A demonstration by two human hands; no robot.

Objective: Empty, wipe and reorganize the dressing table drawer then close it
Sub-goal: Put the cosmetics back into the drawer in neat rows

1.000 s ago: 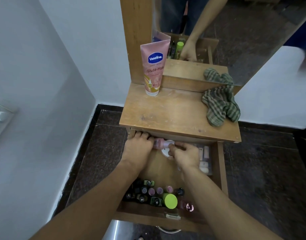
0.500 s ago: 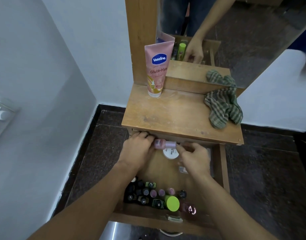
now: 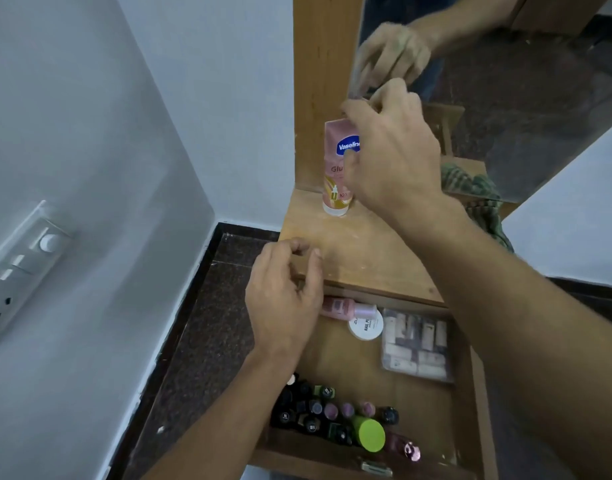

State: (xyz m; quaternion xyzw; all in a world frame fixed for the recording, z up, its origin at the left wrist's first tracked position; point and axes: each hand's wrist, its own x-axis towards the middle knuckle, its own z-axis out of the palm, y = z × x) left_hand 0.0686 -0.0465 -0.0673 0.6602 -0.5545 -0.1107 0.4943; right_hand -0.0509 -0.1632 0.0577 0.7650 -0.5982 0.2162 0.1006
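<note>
The drawer (image 3: 349,368) of the wooden dressing table (image 3: 367,258) stands pulled out below the tabletop. My right hand (image 3: 391,150) is raised to the upright pink Vaseline tube (image 3: 335,174) at the back of the tabletop, thumb across its label and fingers curled over its top. My left hand (image 3: 284,296) hovers at the drawer's back left corner, loosely curled and holding nothing. Beside it a pink bottle (image 3: 339,306) lies in the drawer. A green striped cloth (image 3: 484,202) lies on the tabletop's right side, partly hidden by my right arm.
The drawer also holds a white round jar (image 3: 365,325), a clear pack of small items (image 3: 415,344), several nail polish bottles (image 3: 318,410) and a green-capped bottle (image 3: 368,434) at the front. A mirror (image 3: 505,81) rises behind the tabletop. A wall with a socket plate (image 3: 20,265) stands close on the left.
Both hands let go of the pink bottle, which now lies at the drawer's back. My right hand rose to the Vaseline tube. My left hand lifted slightly.
</note>
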